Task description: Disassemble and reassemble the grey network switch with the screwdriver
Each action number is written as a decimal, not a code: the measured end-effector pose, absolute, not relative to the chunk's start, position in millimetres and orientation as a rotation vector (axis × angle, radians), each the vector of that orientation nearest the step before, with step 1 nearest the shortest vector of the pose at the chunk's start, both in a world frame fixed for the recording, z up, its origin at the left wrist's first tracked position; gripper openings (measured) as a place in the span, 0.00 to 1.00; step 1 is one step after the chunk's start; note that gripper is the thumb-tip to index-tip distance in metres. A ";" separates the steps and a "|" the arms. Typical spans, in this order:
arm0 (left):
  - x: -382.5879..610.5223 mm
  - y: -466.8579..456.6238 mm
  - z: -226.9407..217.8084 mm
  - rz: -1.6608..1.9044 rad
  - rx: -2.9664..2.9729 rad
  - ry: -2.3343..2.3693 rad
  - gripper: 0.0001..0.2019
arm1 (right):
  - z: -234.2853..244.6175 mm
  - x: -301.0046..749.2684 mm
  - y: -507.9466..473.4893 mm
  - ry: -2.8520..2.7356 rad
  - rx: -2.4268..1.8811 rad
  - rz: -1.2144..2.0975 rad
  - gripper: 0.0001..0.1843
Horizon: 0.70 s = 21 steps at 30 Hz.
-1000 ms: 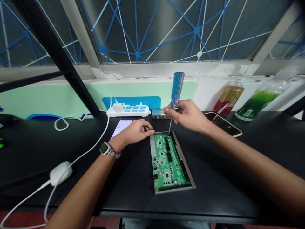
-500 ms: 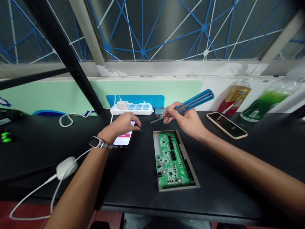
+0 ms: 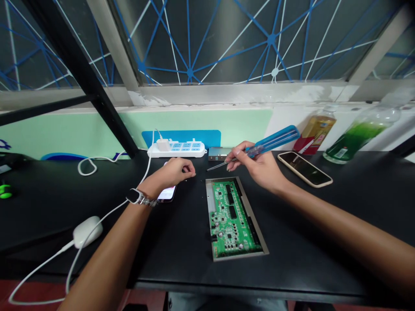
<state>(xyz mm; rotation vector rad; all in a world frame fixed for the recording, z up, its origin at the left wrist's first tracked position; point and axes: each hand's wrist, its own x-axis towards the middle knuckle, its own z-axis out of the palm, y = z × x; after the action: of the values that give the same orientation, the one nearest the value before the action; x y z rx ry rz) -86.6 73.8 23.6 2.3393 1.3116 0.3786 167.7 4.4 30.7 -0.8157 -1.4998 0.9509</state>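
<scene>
My right hand [image 3: 254,162] grips a screwdriver [image 3: 272,141] with a blue and clear handle. Its thin metal shaft slants down to the left, and the tip hovers just above the table, beyond the top edge of a green circuit board [image 3: 231,220] in a metal tray. My left hand [image 3: 177,172] is pinched closed over the table, left of the screwdriver tip; whatever lies between the fingertips is too small to make out. Beneath that hand a lit smartphone [image 3: 167,194] is partly hidden. Tiny dark specks lie on the table between the hands.
A white power strip [image 3: 177,149] and a small grey box [image 3: 218,154] stand along the wall. On the right are another phone [image 3: 304,169], an amber bottle [image 3: 314,131] and a green bottle [image 3: 359,136]. A white charger [image 3: 87,232] with looping cable lies left.
My left hand has shifted right and its fingers have drawn together. My right hand and the screwdriver have moved slightly right across the view. The board stays on the table.
</scene>
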 end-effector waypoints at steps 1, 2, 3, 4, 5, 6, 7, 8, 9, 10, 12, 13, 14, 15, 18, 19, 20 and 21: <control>-85.4 73.0 24.4 0.389 2.325 1.331 0.07 | 30.6 168.9 4.2 -1.487 -0.796 0.958 0.12; -84.9 72.5 25.4 0.405 2.327 1.336 0.08 | 30.5 170.0 4.2 -1.476 -0.780 0.962 0.12; -85.3 72.2 26.8 0.423 2.343 1.330 0.08 | 30.3 171.0 4.3 -1.470 -0.769 0.963 0.12; -86.6 72.2 28.3 0.428 2.371 1.315 0.08 | 30.0 171.7 4.3 -1.466 -0.763 0.963 0.13; -88.6 72.4 30.0 0.414 2.400 1.298 0.07 | 29.7 171.9 4.1 -1.465 -0.758 0.963 0.13; -91.1 72.7 31.8 0.383 2.423 1.289 0.07 | 29.3 171.7 3.7 -1.470 -0.753 0.968 0.13; -93.7 73.0 33.4 0.346 2.437 1.288 0.07 | 28.8 170.7 3.1 -1.480 -0.744 0.980 0.13; -96.1 73.2 34.8 0.316 2.442 1.295 0.07 | 28.1 169.0 2.3 -1.496 -0.736 0.997 0.13; -98.1 73.3 35.9 0.300 2.439 1.307 0.07 | 27.1 166.5 1.4 -1.515 -0.728 1.019 0.12; -99.4 73.2 36.8 0.298 2.433 1.323 0.06 | 25.6 163.2 0.6 -1.534 -0.721 1.047 0.11; -100.3 72.5 38.0 0.305 2.427 1.347 0.06 | 21.6 154.7 -0.2 -1.563 -0.712 1.111 0.10; -100.0 72.1 38.4 0.302 2.425 1.355 0.07 | 19.1 149.9 0.0 -1.570 -0.711 1.140 0.09; -99.4 71.6 38.6 0.293 2.422 1.359 0.07 | 16.4 145.0 0.7 -1.576 -0.713 1.167 0.09; -98.8 71.2 38.8 0.281 2.421 1.358 0.07 | 13.5 140.4 1.9 -1.579 -0.715 1.191 0.09; -98.2 70.2 38.9 0.259 2.427 1.344 0.08 | 5.0 130.0 6.2 -1.567 -0.725 1.243 0.08; -98.7 70.0 38.8 0.254 2.430 1.341 0.08 | 2.7 128.2 7.3 -1.559 -0.723 1.260 0.08; -99.4 69.8 38.7 0.249 2.430 1.341 0.09 | 0.8 127.3 8.1 -1.550 -0.718 1.275 0.09; -100.3 69.7 38.7 0.245 2.427 1.344 0.09 | -0.4 127.4 8.4 -1.542 -0.711 1.285 0.09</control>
<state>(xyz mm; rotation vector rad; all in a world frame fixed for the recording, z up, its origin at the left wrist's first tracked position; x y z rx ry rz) -100.3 69.7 38.7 2.4273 1.3439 0.2445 127.4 8.4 -0.4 -0.7109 -1.5421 1.2852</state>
